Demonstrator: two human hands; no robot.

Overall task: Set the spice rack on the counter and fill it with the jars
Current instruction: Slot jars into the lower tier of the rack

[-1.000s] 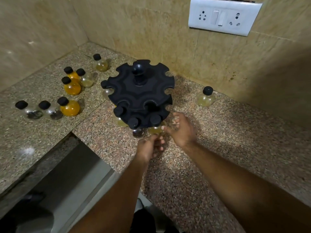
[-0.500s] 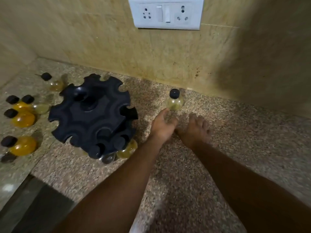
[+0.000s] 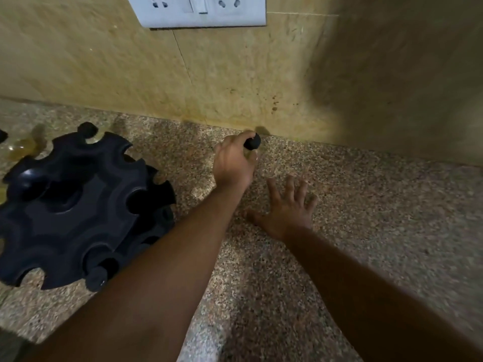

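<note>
The speckled granite desk (image 3: pixel 366 231) is running back to a tiled wall (image 3: pixel 235 74), and the seam between them is forming the far edge. To the right of both hands the stone is lying bare out to the frame's right side and toward the near edge, leaving wide open room there.

The left hand (image 3: pixel 234 163) is reaching far, close to the wall seam, with its fingers curling around a jar (image 3: pixel 252 142); only the jar's black cap is showing past the knuckles, and the glass body is mostly hidden by the hand. The right hand (image 3: pixel 286 210) is lying nearer and just right of the left wrist, fingers spreading apart and holding nothing, low over or on the stone.

The black spice rack (image 3: pixel 78 205) is standing on the desk at the left, its notched rim crowding that side; the left forearm is crossing just right of it. At least one black jar cap (image 3: pixel 95 278) is sitting in its near lower notches. Yellowish jars (image 3: pixel 23 150) are standing blurred at the far left edge. A white socket plate (image 3: pixel 201 11) is hanging on the wall above.
</note>
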